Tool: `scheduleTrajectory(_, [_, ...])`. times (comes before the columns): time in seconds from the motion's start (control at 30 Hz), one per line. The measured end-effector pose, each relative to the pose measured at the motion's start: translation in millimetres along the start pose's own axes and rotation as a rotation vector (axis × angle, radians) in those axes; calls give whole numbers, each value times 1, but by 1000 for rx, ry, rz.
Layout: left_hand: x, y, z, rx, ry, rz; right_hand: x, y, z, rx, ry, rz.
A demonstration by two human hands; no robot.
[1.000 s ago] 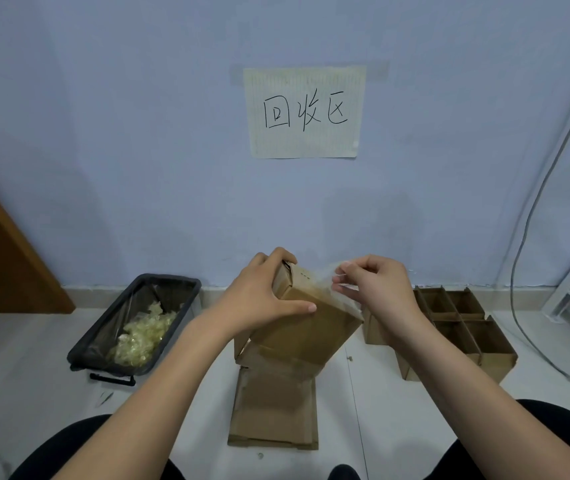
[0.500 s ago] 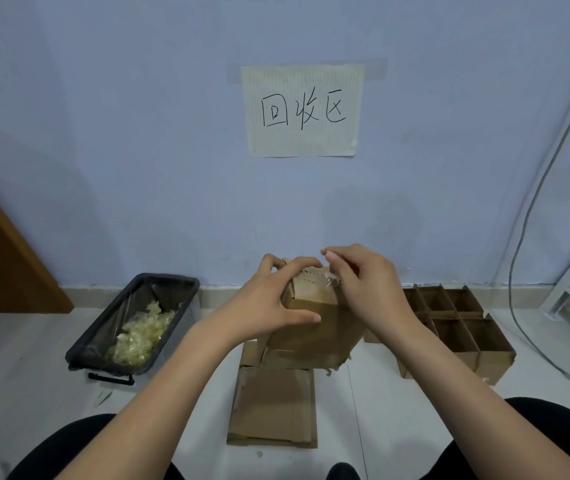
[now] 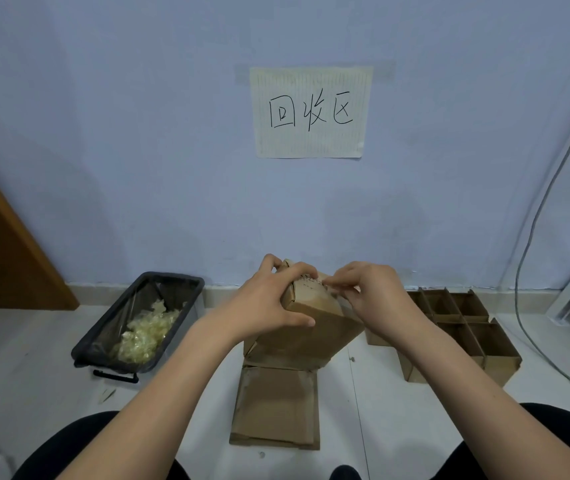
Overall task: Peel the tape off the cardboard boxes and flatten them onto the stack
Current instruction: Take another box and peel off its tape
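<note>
Both hands are on a small cardboard box (image 3: 311, 327) held tilted in the air in front of the wall. Left hand (image 3: 269, 306) grips the box's upper left corner, fingers curled over the top edge and the thumb stretched flat across the front face. Right hand (image 3: 370, 296) sits at the upper right corner, its fingertips (image 3: 328, 283) drawn together in a pinch at the top edge where a strip of clear tape (image 3: 342, 306) runs down the right side of the box; whether the pinch has the tape end itself I cannot tell. The box leans with its top toward the wall and its lower end above the stack of flattened cardboard (image 3: 276, 407), which lies on the white floor (image 3: 380, 427) between the person's knees. Whether the box's bottom edge touches the stack is hidden by the box itself.

To the left on the floor stands a bin lined with a black bag (image 3: 159, 306), holding a heap of crumpled yellowish tape scraps (image 3: 145, 332); a small scrap (image 3: 107, 393) lies on the floor near its front corner. To the right, against the wall, sit open cardboard boxes with dividers (image 3: 463, 330). A sheet of lined paper (image 3: 311, 112) with handwritten characters is fixed to the bluish wall (image 3: 138, 150) above. A brown wooden panel (image 3: 3, 251) stands at the far left, and a grey cable (image 3: 532, 237) hangs down the wall at the right
</note>
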State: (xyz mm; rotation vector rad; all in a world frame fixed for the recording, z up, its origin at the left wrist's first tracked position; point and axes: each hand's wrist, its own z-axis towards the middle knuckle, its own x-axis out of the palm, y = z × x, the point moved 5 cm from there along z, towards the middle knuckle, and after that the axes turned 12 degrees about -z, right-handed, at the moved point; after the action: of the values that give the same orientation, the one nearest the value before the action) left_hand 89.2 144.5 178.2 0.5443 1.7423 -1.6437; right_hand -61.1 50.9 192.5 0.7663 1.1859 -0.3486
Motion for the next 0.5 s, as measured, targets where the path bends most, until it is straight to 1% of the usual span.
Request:
scheduleTrajectory(0.07, [0,-1,0,9,7,-4,-5,-3,-1,43,-16,81])
scheduleTrajectory(0.13, [0,-2,1,13,5,-4,-9,-5,-4,76,-72,184])
scheduleTrajectory(0.2, [-1,-2,2,7,-10,0,-6,-5,-4,90,-77,226])
scheduleTrajectory(0.27, [-3,1,3,-6,-22,28,1,-3,-3,78,-26,208])
scheduleTrajectory(0.43, [-2,7,2,-32,11,76,13,0,-3,16,129,45])
scheduleTrajectory(0.5, [-3,7,2,-30,14,81,12,0,-3,-13,138,6])
